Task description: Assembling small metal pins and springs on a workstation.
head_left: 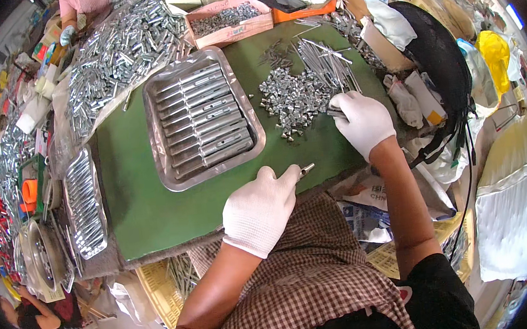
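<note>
The hands are apart: the left hand (258,210), gloved, is clamped on a metal tube (306,170) whose end projects over the near side of the green work surface (139,224). The gloved right hand (366,121) grips a small dark piece (336,113), kind not determinable, beside heaped metal parts (292,95); a tray (218,170) of tubes lies leftward.

I've got the left hand (261,206) pinching a little metal tube (306,170), right hand (362,121) gripping some metal bit (336,113) beside loose silvery parts (288,95).
</note>
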The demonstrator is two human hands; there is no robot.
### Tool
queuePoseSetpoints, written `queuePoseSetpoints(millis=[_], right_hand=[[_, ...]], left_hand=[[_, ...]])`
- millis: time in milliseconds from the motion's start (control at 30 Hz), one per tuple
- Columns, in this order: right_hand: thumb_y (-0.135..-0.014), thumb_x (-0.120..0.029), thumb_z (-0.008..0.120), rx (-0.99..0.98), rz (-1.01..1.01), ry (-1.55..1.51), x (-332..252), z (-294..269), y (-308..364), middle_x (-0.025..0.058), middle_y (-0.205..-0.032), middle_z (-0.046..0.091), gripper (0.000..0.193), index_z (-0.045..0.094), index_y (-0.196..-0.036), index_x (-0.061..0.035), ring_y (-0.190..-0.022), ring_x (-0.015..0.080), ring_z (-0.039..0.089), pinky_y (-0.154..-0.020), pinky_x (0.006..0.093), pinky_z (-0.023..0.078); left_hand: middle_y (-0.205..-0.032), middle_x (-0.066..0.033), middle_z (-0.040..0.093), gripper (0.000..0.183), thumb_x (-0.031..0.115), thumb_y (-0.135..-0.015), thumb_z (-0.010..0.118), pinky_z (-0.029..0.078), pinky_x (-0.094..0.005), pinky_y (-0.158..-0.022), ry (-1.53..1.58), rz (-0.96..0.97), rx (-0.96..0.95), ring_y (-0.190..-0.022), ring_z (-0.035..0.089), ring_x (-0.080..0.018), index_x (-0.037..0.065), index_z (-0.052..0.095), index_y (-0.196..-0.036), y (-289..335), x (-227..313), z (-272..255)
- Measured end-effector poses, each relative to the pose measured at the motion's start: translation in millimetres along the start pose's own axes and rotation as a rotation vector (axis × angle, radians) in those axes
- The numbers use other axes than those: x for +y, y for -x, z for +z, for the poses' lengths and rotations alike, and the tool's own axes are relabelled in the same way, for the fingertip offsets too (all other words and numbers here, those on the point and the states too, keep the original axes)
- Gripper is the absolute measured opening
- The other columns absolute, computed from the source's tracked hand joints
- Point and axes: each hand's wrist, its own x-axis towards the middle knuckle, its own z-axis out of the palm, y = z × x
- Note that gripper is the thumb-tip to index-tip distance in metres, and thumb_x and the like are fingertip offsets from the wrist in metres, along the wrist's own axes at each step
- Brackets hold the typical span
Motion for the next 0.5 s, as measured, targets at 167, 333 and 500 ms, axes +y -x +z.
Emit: queuePoseSetpoints(millis=[167,333,500], right_hand=[[-0.083,-0.018,0.063,-0.119,0.026,0.019,4,-8,-13,0.0156,-0.088,0.063,0.012,0.061,-0.091,-0.0091,-0.084,0.0371,0.062,-0.075,0.0478,0.049],[-0.085,-0.018,0.061,-0.15,-0.02,0.014,9,-11,-17,0.0165,-0.089,0.063,0.012,0.06,-0.09,-0.0081,-0.087,0.0383,0.062,-0.076,0.0486,0.049],[-0.086,-0.014,0.063,-0.196,-0.093,0.172,6,-11,-20,0.0179,-0.091,0.061,0.013,0.059,-0.093,-0.004,-0.088,0.0387,0.061,-0.078,0.0471,0.047]], left_hand=[[-0.074,-0.0086,0.052,0.022,0.022,-0.088,0.062,0.048,-0.0402,-0.049,-0.005,0.009,0.002,-0.052,0.057,-0.0282,0.024,0.064,-0.109,0,-1,0],[-0.074,-0.0083,0.051,0.021,0.021,-0.087,0.063,0.048,-0.0402,-0.049,0.006,0.014,0.025,-0.052,0.057,-0.0276,0.024,0.063,-0.109,0,-2,1],[-0.074,-0.0082,0.051,0.021,0.021,-0.087,0.063,0.047,-0.0402,-0.048,0.013,0.026,0.034,-0.052,0.057,-0.0275,0.023,0.063,-0.108,1,-3,0]])
